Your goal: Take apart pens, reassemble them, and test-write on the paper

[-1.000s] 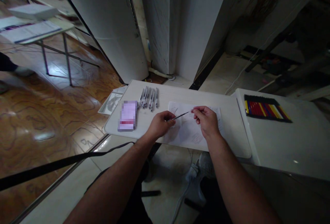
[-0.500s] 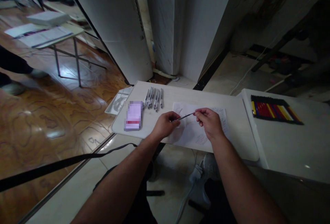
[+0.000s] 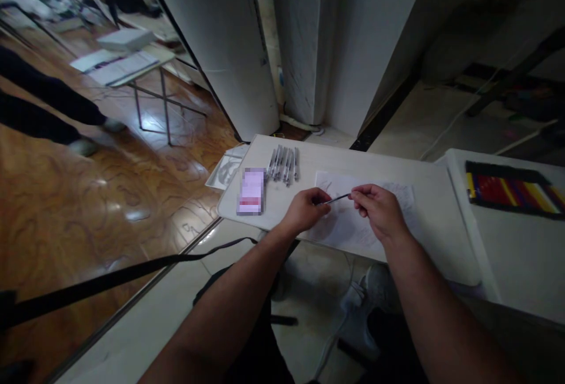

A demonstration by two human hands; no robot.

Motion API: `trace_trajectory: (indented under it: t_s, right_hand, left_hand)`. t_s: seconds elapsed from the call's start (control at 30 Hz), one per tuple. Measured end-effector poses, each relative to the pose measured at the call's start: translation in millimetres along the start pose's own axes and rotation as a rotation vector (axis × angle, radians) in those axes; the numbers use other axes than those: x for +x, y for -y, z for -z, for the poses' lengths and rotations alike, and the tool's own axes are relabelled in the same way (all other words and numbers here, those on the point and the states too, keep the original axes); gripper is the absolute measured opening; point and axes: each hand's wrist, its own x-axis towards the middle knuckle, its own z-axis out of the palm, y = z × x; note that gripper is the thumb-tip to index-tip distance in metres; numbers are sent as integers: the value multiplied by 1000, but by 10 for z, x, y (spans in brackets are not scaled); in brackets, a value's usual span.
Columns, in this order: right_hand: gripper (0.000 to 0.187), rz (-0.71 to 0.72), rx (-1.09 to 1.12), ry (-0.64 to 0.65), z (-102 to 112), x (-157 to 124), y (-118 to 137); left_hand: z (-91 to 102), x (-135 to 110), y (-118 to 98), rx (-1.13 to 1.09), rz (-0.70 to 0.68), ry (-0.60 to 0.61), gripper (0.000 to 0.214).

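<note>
My left hand [image 3: 305, 209] and my right hand [image 3: 378, 210] are both closed on the two ends of a thin dark pen refill [image 3: 336, 198], held just above a white sheet of paper [image 3: 353, 225] with faint scribbles. The sheet lies on a small pale table [image 3: 424, 184]. A row of several pens [image 3: 283, 165] lies at the table's far left. Beside them lies a flat pinkish box [image 3: 251, 191].
A second white table [image 3: 507, 237] on the right carries a black case of coloured pencils [image 3: 514, 189]. A printed sheet [image 3: 226, 169] sticks out under the table's left edge. A folding table [image 3: 132, 69] and a walking person's legs [image 3: 48, 113] are at far left. White pillars [image 3: 304, 36] stand behind.
The camera has swung left, so everything has shifted right in view. My hands have drawn a little closer together on the refill. The person at far left has stepped further into view.
</note>
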Motion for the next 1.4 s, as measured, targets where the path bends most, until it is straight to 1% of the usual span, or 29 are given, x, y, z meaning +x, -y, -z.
trace_trajectory:
  t_s: [0.3, 0.5, 0.73, 0.83, 0.97, 1.2, 1.4]
  right_hand:
    - [29, -28, 27, 47, 25, -14, -33]
    - [27, -17, -4, 72, 22, -16, -61]
    - [26, 33, -10, 69, 3, -26, -68]
    - [26, 37, -1, 61, -11, -35, -64]
    - [27, 41, 17, 46, -36, -51, -42]
    - [25, 57, 1, 71, -57, -54, -25]
    - [26, 65, -24, 56, -70, -58, -11]
  left_hand:
    - [-27, -34, 44, 40, -43, 42, 20]
    - [-17, -39, 27, 46, -57, 30, 17]
    - [-9, -39, -10, 150, -85, 10, 17]
    - [-17, -44, -11, 156, -87, 36, 19]
    - [-30, -58, -9, 143, -126, 86, 21]
    - [-41, -73, 11, 123, -222, 104, 28]
    - [-42, -102, -38, 159, -217, 123, 32]
